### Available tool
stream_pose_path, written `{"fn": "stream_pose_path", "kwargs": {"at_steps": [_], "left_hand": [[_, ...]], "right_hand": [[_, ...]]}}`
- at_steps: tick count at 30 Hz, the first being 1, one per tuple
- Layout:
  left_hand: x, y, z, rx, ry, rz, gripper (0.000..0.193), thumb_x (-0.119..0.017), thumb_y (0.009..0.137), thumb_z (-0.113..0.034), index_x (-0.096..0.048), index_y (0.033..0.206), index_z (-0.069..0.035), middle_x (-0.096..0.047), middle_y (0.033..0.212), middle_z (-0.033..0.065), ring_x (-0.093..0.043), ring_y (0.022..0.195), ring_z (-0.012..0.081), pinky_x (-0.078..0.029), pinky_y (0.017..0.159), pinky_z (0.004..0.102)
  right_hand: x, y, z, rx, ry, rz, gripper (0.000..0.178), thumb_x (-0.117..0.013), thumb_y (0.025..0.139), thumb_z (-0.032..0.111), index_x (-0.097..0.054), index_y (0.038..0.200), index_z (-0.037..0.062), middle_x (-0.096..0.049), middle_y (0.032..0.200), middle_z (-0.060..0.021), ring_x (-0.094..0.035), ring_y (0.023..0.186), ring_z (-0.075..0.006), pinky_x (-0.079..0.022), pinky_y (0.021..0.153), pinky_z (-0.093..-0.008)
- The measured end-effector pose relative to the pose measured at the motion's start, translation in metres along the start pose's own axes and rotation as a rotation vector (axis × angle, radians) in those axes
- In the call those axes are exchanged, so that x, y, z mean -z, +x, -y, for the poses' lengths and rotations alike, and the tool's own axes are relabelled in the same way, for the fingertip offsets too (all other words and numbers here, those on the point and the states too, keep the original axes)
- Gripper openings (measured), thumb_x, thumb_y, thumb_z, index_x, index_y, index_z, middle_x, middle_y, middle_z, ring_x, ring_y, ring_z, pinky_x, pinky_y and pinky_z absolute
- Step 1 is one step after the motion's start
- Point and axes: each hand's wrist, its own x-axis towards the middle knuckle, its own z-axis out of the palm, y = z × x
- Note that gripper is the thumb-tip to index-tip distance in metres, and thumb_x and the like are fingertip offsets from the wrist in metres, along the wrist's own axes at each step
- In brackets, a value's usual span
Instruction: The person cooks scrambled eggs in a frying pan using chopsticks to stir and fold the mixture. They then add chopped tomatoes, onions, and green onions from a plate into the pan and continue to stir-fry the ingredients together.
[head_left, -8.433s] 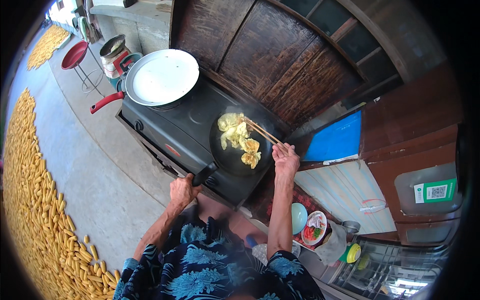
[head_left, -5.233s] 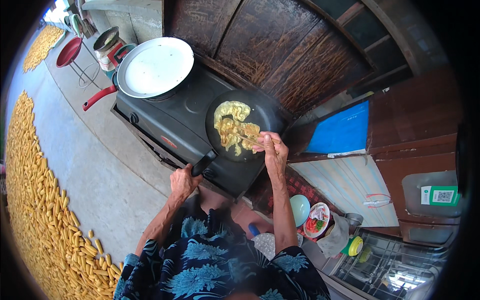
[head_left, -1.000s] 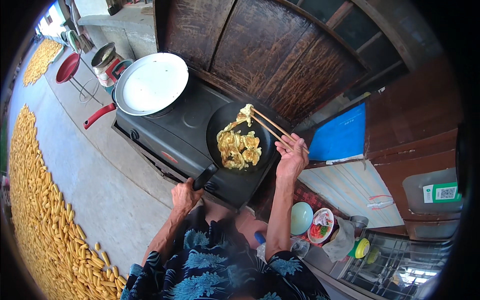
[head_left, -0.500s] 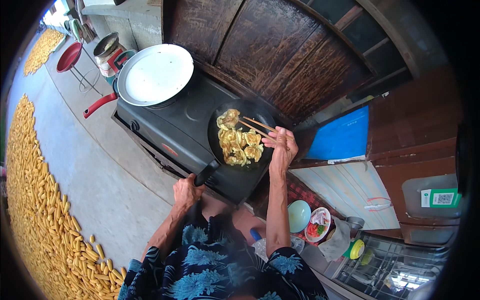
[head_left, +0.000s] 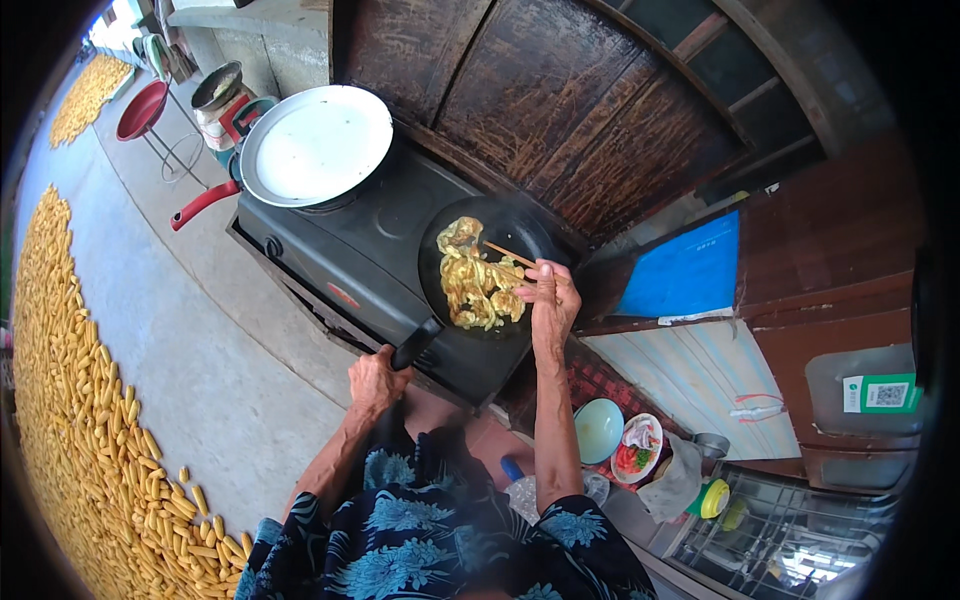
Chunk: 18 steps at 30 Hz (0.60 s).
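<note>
My left hand [head_left: 377, 381] is wrapped round the black handle of a dark frying pan [head_left: 432, 222], which sits on the near end of a black stove [head_left: 350, 262]. Browned yellow egg pieces [head_left: 470, 285] lie in the pan in a loose, broken cluster. Closed on a pair of wooden chopsticks [head_left: 513, 254], my right hand [head_left: 549, 300] is over the pan's right side. The chopsticks point left into the egg; one shows plainly, while the other is largely hidden by the hand and food.
A white pan [head_left: 318, 146] with a red handle occupies the stove's far burner. To the right are a pale green bowl [head_left: 599, 432] and a bowl of cut red and green vegetables [head_left: 636, 450]. Corn cobs [head_left: 90, 430] cover the floor at left. Wooden panels [head_left: 540, 95] stand behind the stove.
My right hand has shifted slightly left and lower with the chopsticks, whose tips are now deeper among the egg pieces. My left hand keeps its hold on the pan handle.
</note>
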Motion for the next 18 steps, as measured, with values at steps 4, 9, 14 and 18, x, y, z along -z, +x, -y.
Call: {"fn": "stream_pose_path", "kwargs": {"at_steps": [4, 9, 14, 18], "left_hand": [[0.006, 0.000, -0.005, 0.005, -0.025, 0.030, 0.031, -0.066, 0.069, -0.024, -0.068, 0.091, -0.003, -0.065, 0.066, 0.0234, -0.067, 0.068, 0.0412, -0.054, 0.067, 0.0484], [0.002, -0.001, -0.002, -0.013, -0.018, 0.022, 0.033, -0.066, 0.069, -0.025, -0.069, 0.095, -0.004, -0.065, 0.068, 0.0239, -0.067, 0.069, 0.0414, -0.054, 0.067, 0.0486], [0.004, -0.002, -0.002, -0.001, -0.012, 0.032, 0.035, -0.067, 0.068, -0.024, -0.069, 0.096, -0.003, -0.066, 0.072, 0.0254, -0.067, 0.070, 0.0424, -0.054, 0.067, 0.0491], [0.003, -0.002, 0.001, 0.001, -0.021, 0.031, 0.034, -0.067, 0.067, -0.023, -0.068, 0.095, -0.003, -0.065, 0.071, 0.0255, -0.066, 0.070, 0.0429, -0.053, 0.066, 0.0502]], "right_hand": [[-0.005, 0.006, 0.015, 0.086, -0.064, -0.077, 0.029, -0.057, 0.101, 0.025, -0.066, 0.108, -0.0021, -0.068, 0.091, -0.0085, -0.065, 0.070, -0.0142, -0.053, 0.066, -0.0260], [-0.034, 0.000, 0.002, 0.113, -0.055, 0.234, 0.025, -0.057, 0.101, 0.021, -0.064, 0.110, -0.0007, -0.067, 0.088, -0.0091, -0.065, 0.074, -0.0144, -0.053, 0.069, -0.0281], [-0.039, -0.019, -0.004, 0.169, -0.043, 0.327, 0.021, -0.056, 0.101, 0.019, -0.064, 0.107, -0.0001, -0.067, 0.087, -0.0085, -0.065, 0.072, -0.0143, -0.054, 0.067, -0.0265], [-0.022, -0.020, 0.019, 0.040, 0.027, 0.266, 0.025, -0.054, 0.102, 0.020, -0.064, 0.107, -0.0019, -0.069, 0.089, -0.0087, -0.066, 0.072, -0.0143, -0.054, 0.068, -0.0264]]}}
